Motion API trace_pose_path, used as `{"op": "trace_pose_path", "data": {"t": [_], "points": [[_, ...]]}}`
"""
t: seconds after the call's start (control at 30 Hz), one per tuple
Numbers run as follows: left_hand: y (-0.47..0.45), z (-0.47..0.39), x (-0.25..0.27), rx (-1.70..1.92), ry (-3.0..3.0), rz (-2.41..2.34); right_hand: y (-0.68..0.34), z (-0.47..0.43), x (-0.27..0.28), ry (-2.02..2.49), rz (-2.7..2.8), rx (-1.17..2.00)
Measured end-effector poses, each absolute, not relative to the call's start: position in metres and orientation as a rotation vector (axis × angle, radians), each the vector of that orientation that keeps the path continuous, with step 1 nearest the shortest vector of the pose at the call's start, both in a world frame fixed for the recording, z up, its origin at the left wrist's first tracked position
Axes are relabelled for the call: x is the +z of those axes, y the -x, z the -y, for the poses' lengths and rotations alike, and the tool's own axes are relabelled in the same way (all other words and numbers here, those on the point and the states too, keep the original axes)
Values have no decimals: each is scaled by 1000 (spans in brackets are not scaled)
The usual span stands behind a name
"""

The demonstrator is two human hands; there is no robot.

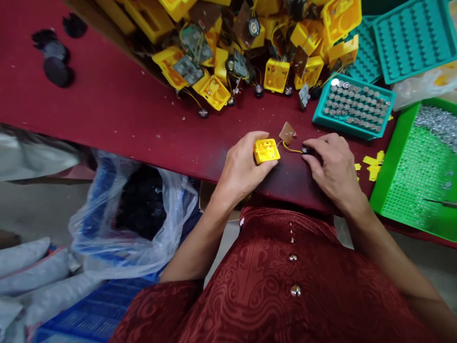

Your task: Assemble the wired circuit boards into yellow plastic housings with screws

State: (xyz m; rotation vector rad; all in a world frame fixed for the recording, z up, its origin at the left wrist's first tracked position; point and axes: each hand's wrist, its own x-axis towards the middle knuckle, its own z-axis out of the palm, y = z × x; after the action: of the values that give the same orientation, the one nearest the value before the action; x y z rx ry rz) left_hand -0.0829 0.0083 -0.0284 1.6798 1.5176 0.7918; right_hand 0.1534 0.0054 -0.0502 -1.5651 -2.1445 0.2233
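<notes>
My left hand [246, 162] grips a small yellow plastic casing [267, 151], its open inside facing up. Thin wires run from the casing to a brown circuit board [287, 133] just beyond it. From that board a yellow wire [293, 150] leads right to a small round black speaker [305, 149]. My right hand [332, 164] pinches this speaker between thumb and forefinger, partly covering it. Both hands are low over the near edge of the dark red table [150, 121].
A heap of yellow casings [276, 75] with boards and speakers lies at the back. To the right stand a teal tray of round metal discs [353, 107], a green basket [403, 190] with small metal parts, and yellow pieces [374, 166]. A plastic-lined bin [96, 228] is below left.
</notes>
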Motion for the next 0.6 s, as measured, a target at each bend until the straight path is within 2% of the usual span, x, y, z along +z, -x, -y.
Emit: {"op": "trace_pose_path", "data": {"t": [0.4, 0.6], "points": [[71, -2, -23, 848, -1728, -1470, -170, -9, -33, 1412, 2081, 348], [61, 1, -14, 765, -995, -1286, -167, -2, -16, 1482, 1949, 423]]}}
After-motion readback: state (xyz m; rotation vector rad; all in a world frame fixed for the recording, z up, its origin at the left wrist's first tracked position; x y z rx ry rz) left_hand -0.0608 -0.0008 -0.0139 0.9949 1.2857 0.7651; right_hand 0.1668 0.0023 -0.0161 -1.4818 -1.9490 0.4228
